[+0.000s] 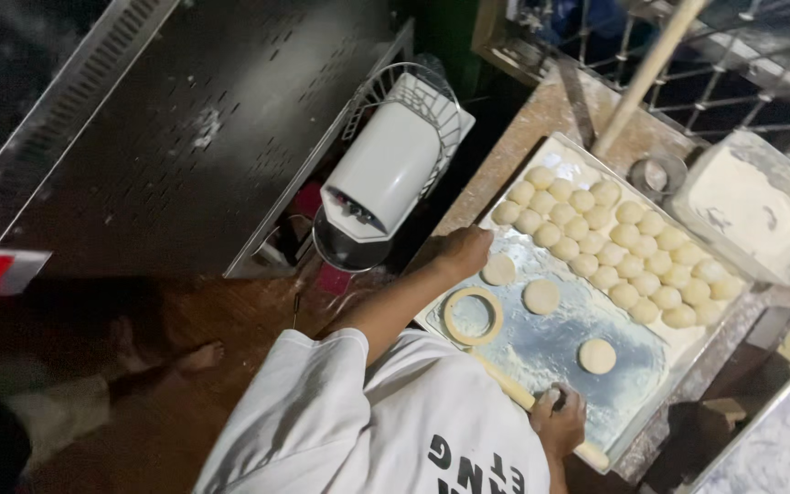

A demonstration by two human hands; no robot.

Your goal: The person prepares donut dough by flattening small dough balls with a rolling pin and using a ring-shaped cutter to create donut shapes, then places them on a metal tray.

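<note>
Neither of my hands shows in the head view. Below me a person in a white T-shirt (pixel 386 421) leans over a floured metal tray (pixel 550 352). One of that person's hands (pixel 464 249) rests at a flattened dough disc (pixel 497 269) on the tray's near-left edge. The other hand (pixel 560 423) grips a wooden rolling pin (pixel 505 382). A tan ring (pixel 473 316) lies on the tray between the two hands. Two more flat dough discs (pixel 541 296) (pixel 597 356) lie apart on the flour. Several round dough balls (pixel 614 247) sit in rows along the far side.
A white stand mixer (pixel 386 169) with a wire guard stands left of the tray. A tub of flour (pixel 752 215) sits at the right, a small round metal cup (pixel 657 174) beside it. A wooden pole (pixel 642 78) leans across. A bare foot (pixel 198 355) is on the brown floor.
</note>
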